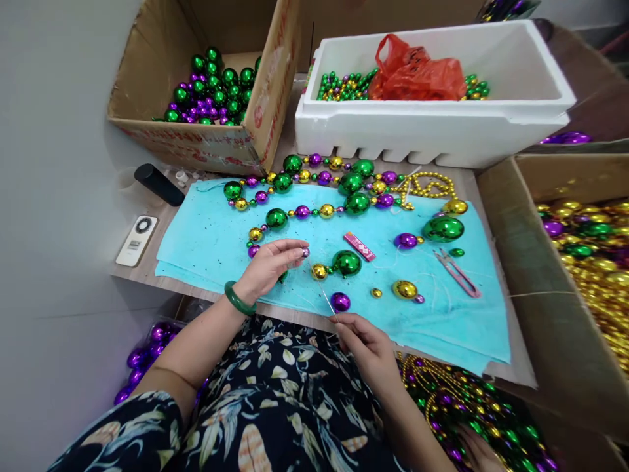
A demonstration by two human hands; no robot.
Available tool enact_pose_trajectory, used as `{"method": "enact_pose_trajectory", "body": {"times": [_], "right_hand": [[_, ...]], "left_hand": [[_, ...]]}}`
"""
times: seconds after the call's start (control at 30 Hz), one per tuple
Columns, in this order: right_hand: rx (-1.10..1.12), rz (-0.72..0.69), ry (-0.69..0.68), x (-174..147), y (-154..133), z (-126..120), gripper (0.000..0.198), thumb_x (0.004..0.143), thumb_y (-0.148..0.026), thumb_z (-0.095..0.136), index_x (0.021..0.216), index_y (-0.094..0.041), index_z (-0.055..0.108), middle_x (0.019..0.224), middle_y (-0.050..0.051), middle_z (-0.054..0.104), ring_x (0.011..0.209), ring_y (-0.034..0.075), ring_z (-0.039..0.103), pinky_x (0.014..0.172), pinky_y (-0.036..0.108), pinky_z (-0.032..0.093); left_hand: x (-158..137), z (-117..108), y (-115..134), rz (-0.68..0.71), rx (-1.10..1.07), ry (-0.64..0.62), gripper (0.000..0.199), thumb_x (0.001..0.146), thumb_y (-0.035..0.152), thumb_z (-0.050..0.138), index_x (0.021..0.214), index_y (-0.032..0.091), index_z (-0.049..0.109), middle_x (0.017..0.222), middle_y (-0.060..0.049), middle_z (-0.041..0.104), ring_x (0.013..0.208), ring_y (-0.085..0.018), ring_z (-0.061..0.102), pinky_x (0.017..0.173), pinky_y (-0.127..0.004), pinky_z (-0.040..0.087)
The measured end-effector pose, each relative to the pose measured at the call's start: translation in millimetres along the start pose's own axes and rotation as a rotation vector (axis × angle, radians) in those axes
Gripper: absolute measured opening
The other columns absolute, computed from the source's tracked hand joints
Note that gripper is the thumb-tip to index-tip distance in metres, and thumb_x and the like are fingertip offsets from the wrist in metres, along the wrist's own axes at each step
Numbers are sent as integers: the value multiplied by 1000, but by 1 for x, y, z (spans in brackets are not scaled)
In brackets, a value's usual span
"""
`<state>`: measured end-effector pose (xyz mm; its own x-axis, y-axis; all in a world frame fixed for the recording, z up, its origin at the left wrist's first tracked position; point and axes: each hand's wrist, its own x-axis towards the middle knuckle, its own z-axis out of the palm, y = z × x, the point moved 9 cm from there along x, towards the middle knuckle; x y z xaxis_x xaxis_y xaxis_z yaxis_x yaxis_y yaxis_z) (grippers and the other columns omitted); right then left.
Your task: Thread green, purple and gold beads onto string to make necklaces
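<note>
Between the thumb and fingers of my left hand (270,263) is a small purple bead (305,252). My right hand (362,339) pinches a long thin needle (329,301) that points up and left, toward a gold bead (319,271). Beside that gold bead sits a large green bead (346,263). A loose purple bead (341,301) lies just above my right hand. Behind my hands, a strung bead garland (303,211) of green, purple and gold winds across the blue cloth (206,236). Thin thread shows only faintly.
Scissors-like thread snips (457,272) and a pink packet (359,247) lie on the cloth. A cardboard box (196,141) and a white foam box (427,131) stand behind. Another carton (525,249) is at right. A white device (137,240) and black object (158,184) sit left.
</note>
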<state>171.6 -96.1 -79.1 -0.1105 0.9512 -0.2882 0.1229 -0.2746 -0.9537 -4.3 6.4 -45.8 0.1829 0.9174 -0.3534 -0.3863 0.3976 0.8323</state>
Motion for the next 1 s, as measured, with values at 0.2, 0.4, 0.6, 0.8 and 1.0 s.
{"method": "enact_pose_trajectory", "body": {"times": [0.2,0.4,0.6,0.8,1.0], "right_hand": [[38,-34,133,-2,6,-14,25,81,-40,58,85,-17,66,56,0,54,52,12,49,49,24,39],[41,-53,180,-5,8,-23,24,81,-40,58,79,-17,63,55,-1,52,52,12,47,50,24,39],[-17,-98,178,-10,9,-28,25,81,-41,59,80,-17,65,54,-1,50,51,12,46,49,24,39],[-59,-101,122,-9,7,-23,25,81,-41,58,77,-17,65,54,-2,47,50,12,44,48,24,36],[-60,-108,98,-7,3,-19,22,80,-38,58,76,-17,65,54,-2,48,49,12,42,47,23,34]], "left_hand": [[3,16,2,273,588,11,22,73,18,69,94,22,71,99,-7,62,103,-24,51,98,-36,34],[11,39,-34,263,817,-111,35,64,5,68,96,20,70,89,-7,59,100,-28,50,104,-42,27],[21,16,-12,43,187,58,20,74,18,68,94,17,67,90,-7,64,82,-17,57,82,-31,43],[22,13,-12,-238,-280,78,18,86,20,52,80,9,66,83,-12,70,66,-12,61,64,-24,49],[18,16,-16,-255,-354,84,19,87,19,51,78,10,65,83,-12,70,67,-12,63,62,-21,51]]}}
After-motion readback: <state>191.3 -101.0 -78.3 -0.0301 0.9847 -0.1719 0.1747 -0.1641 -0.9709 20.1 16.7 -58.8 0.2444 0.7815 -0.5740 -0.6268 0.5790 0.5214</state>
